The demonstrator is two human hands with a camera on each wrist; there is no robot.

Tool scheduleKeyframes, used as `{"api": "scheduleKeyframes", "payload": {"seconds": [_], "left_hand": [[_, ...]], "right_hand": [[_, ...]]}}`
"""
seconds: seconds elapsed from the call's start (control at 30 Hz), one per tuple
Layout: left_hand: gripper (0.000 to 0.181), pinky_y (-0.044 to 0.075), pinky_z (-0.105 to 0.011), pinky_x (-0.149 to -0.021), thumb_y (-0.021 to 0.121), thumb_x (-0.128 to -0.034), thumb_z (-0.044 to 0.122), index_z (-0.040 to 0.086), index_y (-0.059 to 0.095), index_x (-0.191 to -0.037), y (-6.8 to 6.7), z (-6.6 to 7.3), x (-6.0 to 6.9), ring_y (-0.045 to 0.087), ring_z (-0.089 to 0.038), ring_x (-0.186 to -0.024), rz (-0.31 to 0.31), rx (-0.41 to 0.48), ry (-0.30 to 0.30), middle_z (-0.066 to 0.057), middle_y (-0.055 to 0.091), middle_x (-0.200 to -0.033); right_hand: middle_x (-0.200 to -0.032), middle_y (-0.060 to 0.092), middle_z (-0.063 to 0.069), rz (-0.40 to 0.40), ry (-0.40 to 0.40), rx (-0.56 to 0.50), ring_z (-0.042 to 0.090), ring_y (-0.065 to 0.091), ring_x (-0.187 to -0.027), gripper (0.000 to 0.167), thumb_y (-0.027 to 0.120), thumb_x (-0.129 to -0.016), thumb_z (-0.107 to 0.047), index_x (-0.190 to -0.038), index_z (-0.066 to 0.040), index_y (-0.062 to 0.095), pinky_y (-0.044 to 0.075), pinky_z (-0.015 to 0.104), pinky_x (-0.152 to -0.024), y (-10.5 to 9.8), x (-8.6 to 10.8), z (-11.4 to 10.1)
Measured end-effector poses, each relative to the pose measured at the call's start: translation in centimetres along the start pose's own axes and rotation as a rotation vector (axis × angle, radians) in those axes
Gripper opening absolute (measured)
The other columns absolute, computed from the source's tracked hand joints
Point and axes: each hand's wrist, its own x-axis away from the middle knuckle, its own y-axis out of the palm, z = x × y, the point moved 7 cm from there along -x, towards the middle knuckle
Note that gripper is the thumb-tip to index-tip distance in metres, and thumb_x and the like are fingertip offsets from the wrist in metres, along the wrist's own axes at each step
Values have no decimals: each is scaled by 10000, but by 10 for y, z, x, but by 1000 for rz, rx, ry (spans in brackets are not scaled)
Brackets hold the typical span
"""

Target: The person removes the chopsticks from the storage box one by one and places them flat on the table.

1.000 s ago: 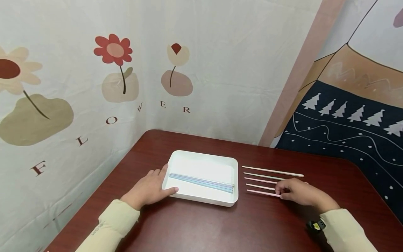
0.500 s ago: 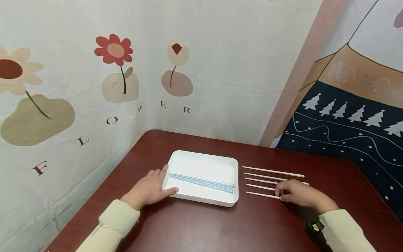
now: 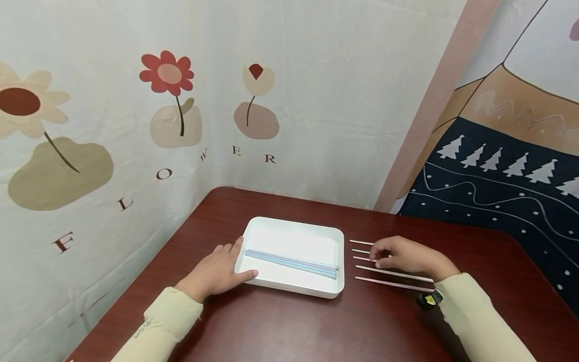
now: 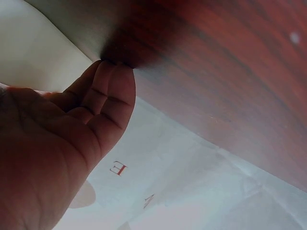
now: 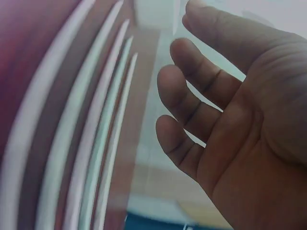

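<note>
A shallow white tray [image 3: 294, 288] stands on the table, with a bundle of bluish and lilac chopsticks [image 3: 289, 262] lying inside. My left hand [image 3: 214, 269] rests against its left side, thumb laid over the front rim, fingers [image 4: 115, 91] fairly straight along the outside. To the right of the tray several pale chopsticks lie in parallel, a pink chopstick [image 3: 393, 284] nearest me. Over the farther ones hovers my right hand [image 3: 407, 256], hiding much of them. In the right wrist view its fingers [image 5: 175, 88] are loosely bent, hold nothing and stand apart from the chopsticks [image 5: 91, 124].
The dark red table [image 3: 289, 332] has a rounded far right corner. Behind it hangs a pale curtain [image 3: 330, 115] with flowers and letters, and a dark cloth [image 3: 497, 196] printed with white trees hangs at the right.
My right hand has let go of the front pink chopstick, which had shifted slightly toward me, and moved away from me and left over the farther ones. The left hand stays on the tray.
</note>
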Motion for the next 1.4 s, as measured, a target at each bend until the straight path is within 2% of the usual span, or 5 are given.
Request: {"api": "scheduleKeyframes", "payload": {"seconds": [0.4, 0.53, 0.73, 1.1, 1.4], "left_hand": [[1119, 466, -492, -928, 534, -824, 783, -28, 262, -1544, -1, 1, 0, 478, -350, -1224, -10, -6, -8, -205, 515, -1368], [1115, 465, -496, -930, 532, -828, 780, -32, 262, -1543, -1, 0, 0, 479, -356, -1227, -4, -12, -7, -211, 515, -1369], [1122, 460, -493, -937, 532, -821, 786, -25, 258, -1546, 1, -1, 0, 473, -356, -1233, -9, -5, -9, -205, 509, -1379], [1103, 463, -493, -937, 557, -824, 763, -23, 271, -1543, 2, -1, -1, 482, -358, -1223, 5, -7, 0, -206, 514, -1375], [1090, 472, -495, -916, 570, -823, 755, -12, 280, -1541, 0, 2, 0, 497, -347, -1205, 20, 0, 14, -198, 535, -1343]], "right_hand": [[-900, 637, -90, -82, -76, -74, 152, 572, -847, 84, 698, -935, -125, -1008, -165, 712, 499, 332, -746, 12, -88, -46], [-908, 644, -87, -123, -78, -89, 143, 576, -874, 86, 686, -942, -130, -1020, -157, 712, 487, 345, -778, 21, -116, -58], [-886, 625, -71, -210, -155, -104, 120, 562, -846, 89, 659, -935, -78, -1011, -113, 691, 460, 307, -757, 41, -150, -72], [-864, 605, -51, -217, -130, -163, 99, 533, -813, 84, 674, -930, -77, -995, -130, 687, 437, 278, -731, 67, -183, -76], [-813, 573, -55, -210, -129, -220, 73, 514, -776, 95, 666, -928, -34, -973, -116, 686, 430, 255, -729, 84, -190, -82]]}}
